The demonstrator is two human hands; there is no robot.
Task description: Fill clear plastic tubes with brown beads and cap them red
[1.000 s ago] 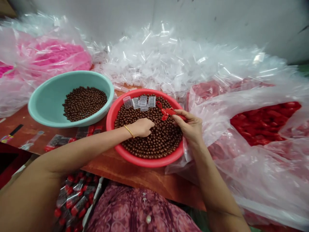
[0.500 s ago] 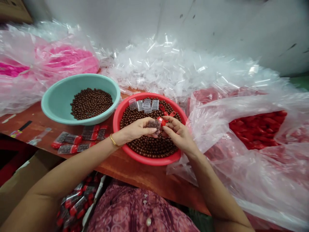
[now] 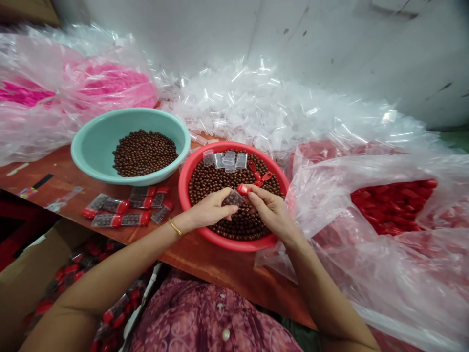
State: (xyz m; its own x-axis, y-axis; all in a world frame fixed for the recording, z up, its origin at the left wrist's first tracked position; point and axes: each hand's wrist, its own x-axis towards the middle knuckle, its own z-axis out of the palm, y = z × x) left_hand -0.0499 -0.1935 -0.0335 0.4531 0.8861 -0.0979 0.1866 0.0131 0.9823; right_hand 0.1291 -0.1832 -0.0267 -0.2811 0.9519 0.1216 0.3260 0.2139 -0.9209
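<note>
"What's on the table [image 3: 220, 274]?"

"A teal basin [image 3: 86, 156], a red basin [image 3: 234, 246], red-capped clear tubes [image 3: 115, 206] lying flat between and before them, plastic bags [image 3: 256, 112] heaped behind."

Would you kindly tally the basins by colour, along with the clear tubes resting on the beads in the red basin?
Teal basin: 1
Red basin: 1
Clear tubes on the beads: 5
Total: 7
</note>
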